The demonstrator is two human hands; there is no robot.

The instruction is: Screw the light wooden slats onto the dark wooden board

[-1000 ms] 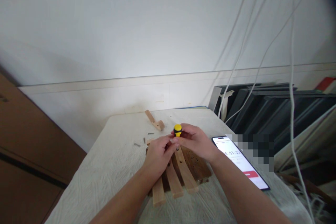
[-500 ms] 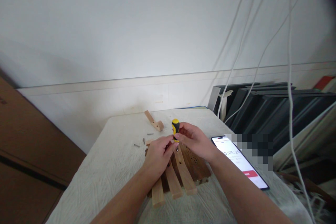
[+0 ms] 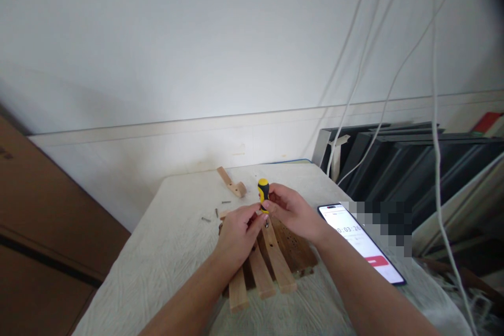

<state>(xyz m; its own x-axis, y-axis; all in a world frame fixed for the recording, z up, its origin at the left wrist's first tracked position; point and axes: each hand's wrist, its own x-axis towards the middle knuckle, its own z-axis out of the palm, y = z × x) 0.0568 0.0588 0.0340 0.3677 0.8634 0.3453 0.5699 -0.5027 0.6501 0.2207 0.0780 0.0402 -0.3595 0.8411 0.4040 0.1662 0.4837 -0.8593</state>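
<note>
A short yellow-and-black screwdriver (image 3: pixel 263 187) stands nearly upright, tip down. My right hand (image 3: pixel 293 211) is closed on its handle. My left hand (image 3: pixel 239 228) is closed too, with thumb and forefinger pinching the screwdriver's lower end. Below the fingertips, the tip meets a curved wooden piece (image 3: pixel 280 265) with a dark hole in it. That piece lies on a brown wooden block (image 3: pixel 297 252) pitted with small holes. Two similar pieces, a middle one (image 3: pixel 260 273) and a left one (image 3: pixel 238 291), lie alongside, partly hidden by my left hand and arm.
Another curved wooden piece (image 3: pixel 231 182) lies toward the back of the cloth-covered table (image 3: pixel 165 241). Loose screws (image 3: pixel 205 219) lie left of the block. A phone (image 3: pixel 364 244) showing a timer lies at right. White cables (image 3: pixel 435 115) hang before dark panels (image 3: pixel 401 163).
The view has shifted very slightly. Both hands keep the same grip on the screwdriver, and the wooden pieces stay in place.
</note>
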